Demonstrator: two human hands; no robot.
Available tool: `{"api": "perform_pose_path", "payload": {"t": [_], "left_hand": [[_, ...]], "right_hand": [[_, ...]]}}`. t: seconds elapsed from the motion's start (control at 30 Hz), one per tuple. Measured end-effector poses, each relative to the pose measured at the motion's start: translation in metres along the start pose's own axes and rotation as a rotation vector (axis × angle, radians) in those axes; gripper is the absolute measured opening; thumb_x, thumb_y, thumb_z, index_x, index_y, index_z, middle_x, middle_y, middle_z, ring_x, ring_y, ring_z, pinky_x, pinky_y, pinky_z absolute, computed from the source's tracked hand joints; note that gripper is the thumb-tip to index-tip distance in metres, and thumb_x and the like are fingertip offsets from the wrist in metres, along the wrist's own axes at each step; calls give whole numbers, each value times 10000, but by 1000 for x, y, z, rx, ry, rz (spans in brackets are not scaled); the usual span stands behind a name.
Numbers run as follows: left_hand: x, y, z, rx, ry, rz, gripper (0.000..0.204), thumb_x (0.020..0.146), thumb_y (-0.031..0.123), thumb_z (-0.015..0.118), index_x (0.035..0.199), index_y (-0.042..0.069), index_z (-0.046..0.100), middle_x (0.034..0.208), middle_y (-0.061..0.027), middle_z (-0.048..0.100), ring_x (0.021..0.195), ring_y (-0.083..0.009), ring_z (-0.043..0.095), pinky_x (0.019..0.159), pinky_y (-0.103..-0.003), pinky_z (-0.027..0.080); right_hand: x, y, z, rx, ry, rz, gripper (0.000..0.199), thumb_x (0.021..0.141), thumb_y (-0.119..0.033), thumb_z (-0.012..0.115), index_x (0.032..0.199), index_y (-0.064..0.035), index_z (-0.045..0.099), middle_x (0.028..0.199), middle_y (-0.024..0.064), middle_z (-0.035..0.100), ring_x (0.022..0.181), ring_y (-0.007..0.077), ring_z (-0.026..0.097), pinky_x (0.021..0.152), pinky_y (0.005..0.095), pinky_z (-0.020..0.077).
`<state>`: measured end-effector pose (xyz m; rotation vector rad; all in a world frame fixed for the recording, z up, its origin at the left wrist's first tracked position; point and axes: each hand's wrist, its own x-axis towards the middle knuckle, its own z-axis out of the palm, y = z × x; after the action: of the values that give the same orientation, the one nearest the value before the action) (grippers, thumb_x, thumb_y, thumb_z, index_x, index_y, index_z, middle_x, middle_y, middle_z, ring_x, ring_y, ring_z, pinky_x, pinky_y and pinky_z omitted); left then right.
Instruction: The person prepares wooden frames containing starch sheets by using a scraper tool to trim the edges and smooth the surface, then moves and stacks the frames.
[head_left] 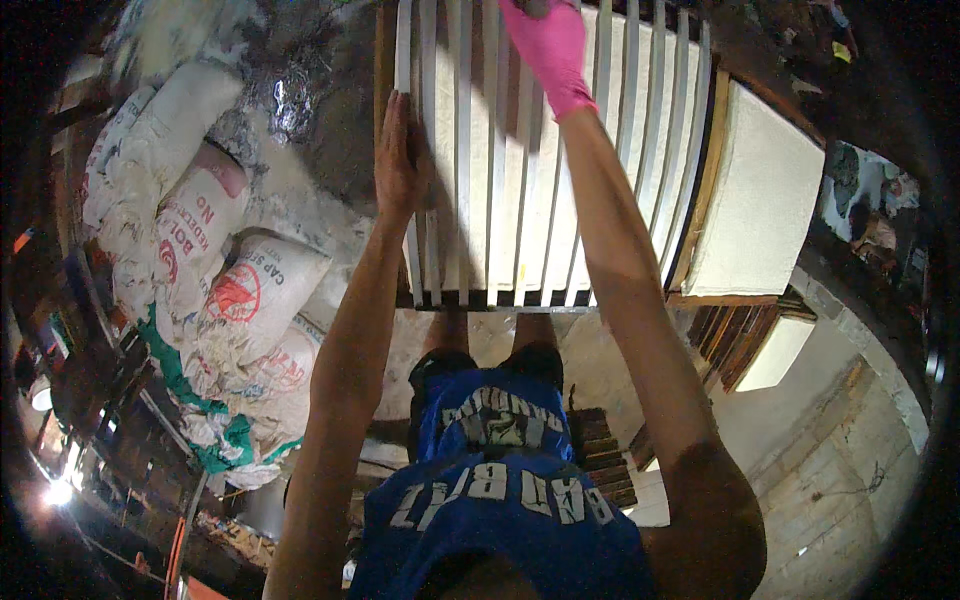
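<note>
Head view: both hands (400,160) press slatted rack (610,180).

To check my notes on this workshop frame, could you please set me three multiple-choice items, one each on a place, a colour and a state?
1. Where do the stacked sacks lie relative to the slatted white frame?
A. to the person's left
B. to the person's right
C. on top of it

2. What colour is the glove on the right hand?
A. blue
B. pink
C. yellow

3. How does the left hand meet the frame?
A. it hangs clear of it
B. it rests bare on the left edge slats
C. it holds a brush against it

Answers:
1 A, the sacks fill the left side of the view beside the frame.
2 B, the glove is bright pink.
3 B, the bare fingers lie along the leftmost slats, with no tool visible.
</note>
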<state>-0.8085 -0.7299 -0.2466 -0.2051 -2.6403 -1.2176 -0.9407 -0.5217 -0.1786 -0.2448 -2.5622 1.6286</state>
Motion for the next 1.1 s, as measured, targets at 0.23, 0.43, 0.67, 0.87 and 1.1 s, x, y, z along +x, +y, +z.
{"api": "perform_pose_path", "payload": {"t": [0.23,0.43,0.67,0.87,1.1], "left_hand": [[0,-2,-2,-30,-18,-43,591,851,-6,509,1424,15,364,1462,-193,385,1354,-344,373,1114,-397,325],[-2,-2,2,-17,-23,-96,578,849,-1,509,1414,15,385,1455,-201,393,1346,-344,387,1102,-388,343],[-6,-14,7,-17,-9,-41,526,896,37,477,1410,-13,376,1423,-207,436,1324,-339,422,1080,-388,367],[-8,-14,9,54,6,-86,463,934,41,457,1391,-13,407,1405,-215,452,1315,-338,433,1074,-387,374],[19,29,-7,102,64,-10,447,965,93,474,1392,-21,404,1419,-202,441,1312,-329,438,1073,-394,371]], "right_hand": [[-325,-7,-44,40,90,96,173,871,-73,670,1041,-41,678,1018,111,701,890,178,664,790,291,516],[-186,-1,-84,-119,82,64,145,889,-154,651,987,-58,699,871,95,704,800,173,659,721,302,515],[-70,18,-20,-34,262,-132,210,847,-168,674,1049,-114,657,793,106,671,735,249,646,646,365,507],[-366,6,-116,-159,-139,103,226,806,-42,689,1030,-57,666,936,78,677,882,249,645,744,382,510],[-48,47,-104,-406,162,-314,180,905,-213,646,928,-38,677,883,53,719,810,139,676,726,274,517]]}}
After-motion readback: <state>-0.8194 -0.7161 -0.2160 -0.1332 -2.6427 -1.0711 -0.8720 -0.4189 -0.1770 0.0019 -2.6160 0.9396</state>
